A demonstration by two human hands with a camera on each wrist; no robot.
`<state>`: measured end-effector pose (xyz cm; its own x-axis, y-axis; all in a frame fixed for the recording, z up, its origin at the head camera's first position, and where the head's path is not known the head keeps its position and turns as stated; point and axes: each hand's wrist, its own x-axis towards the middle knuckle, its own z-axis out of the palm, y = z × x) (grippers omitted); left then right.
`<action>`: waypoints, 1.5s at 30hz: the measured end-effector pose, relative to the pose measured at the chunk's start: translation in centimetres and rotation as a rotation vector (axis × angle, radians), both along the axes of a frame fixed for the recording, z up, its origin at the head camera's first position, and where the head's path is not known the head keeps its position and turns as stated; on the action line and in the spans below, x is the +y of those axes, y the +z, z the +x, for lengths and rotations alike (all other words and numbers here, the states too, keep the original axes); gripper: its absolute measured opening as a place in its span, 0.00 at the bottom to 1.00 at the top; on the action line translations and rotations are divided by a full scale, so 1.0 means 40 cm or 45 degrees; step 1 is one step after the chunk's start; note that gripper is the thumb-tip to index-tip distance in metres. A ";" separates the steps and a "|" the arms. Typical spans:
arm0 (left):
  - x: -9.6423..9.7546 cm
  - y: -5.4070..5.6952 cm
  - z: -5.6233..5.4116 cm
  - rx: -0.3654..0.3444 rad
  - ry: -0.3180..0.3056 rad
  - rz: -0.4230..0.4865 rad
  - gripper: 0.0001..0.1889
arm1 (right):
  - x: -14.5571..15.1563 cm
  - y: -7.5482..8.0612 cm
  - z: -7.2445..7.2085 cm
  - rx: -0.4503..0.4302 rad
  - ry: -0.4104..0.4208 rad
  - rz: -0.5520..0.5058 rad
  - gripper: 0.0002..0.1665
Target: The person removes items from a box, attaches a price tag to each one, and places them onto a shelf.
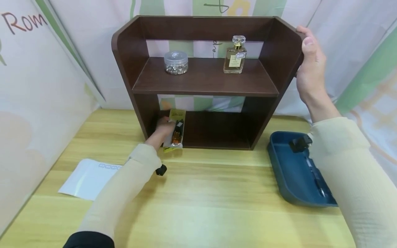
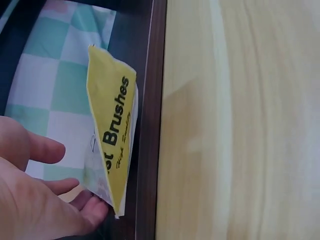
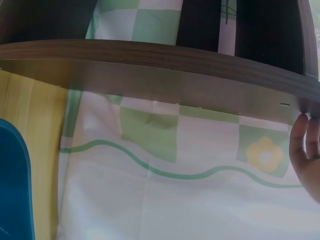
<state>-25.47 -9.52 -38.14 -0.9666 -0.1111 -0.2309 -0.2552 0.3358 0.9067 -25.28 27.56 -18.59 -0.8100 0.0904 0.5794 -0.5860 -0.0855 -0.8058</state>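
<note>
On the lower shelf of the dark brown rack (image 1: pixel 204 93), a flat brush packet (image 1: pixel 177 129) with a yellow header stands near the left side panel. My left hand (image 1: pixel 165 128) is beside it. In the left wrist view the yellow card (image 2: pixel 114 125) reads "Brushes", and the left hand (image 2: pixel 45 195) has its thumb apart from the packet, with fingertips at its lower end. My right hand (image 1: pixel 312 69) rests against the upper right side panel. Its fingers (image 3: pixel 298 137) touch the panel's outer face in the right wrist view.
A clear jar (image 1: pixel 176 63) and a perfume bottle (image 1: pixel 235 57) stand on the upper shelf. A blue tray (image 1: pixel 289 186) holding a dark slender item (image 1: pixel 316 175) sits at right. A white sheet (image 1: pixel 87 181) lies at left on the wooden table (image 1: pixel 201 196).
</note>
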 end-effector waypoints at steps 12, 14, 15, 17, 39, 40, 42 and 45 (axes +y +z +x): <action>0.051 -0.005 0.076 0.353 -0.080 -0.137 0.25 | 0.069 -0.013 0.056 -0.210 0.245 -0.185 0.17; 0.055 -0.010 0.102 0.490 -0.081 -0.203 0.24 | 0.092 -0.038 0.080 -0.178 0.285 -0.126 0.15; 0.057 -0.013 0.115 0.523 -0.087 -0.174 0.24 | 0.105 -0.051 0.093 -0.162 0.302 -0.079 0.16; 0.065 -0.021 0.141 0.581 -0.093 -0.081 0.24 | 0.133 -0.081 0.117 -0.151 0.319 0.018 0.17; 0.378 -0.013 0.307 0.020 -0.471 0.929 0.22 | 0.502 -0.352 0.322 -0.611 -0.173 1.275 0.28; 0.393 -0.011 0.308 0.004 -0.480 0.944 0.22 | 0.511 -0.360 0.321 -0.616 -0.176 1.271 0.28; 0.425 -0.007 0.311 -0.024 -0.495 0.972 0.22 | 0.528 -0.373 0.320 -0.633 -0.181 1.274 0.28; 0.474 0.004 0.317 -0.059 -0.515 1.002 0.20 | 0.547 -0.395 0.317 -0.662 -0.178 1.256 0.30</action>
<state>-12.81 9.45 -37.98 -0.8854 0.4444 -0.1363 -0.2942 -0.3085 0.9046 -12.58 49.43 -34.39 -0.9928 -0.1118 0.0425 -0.1132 0.7652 -0.6338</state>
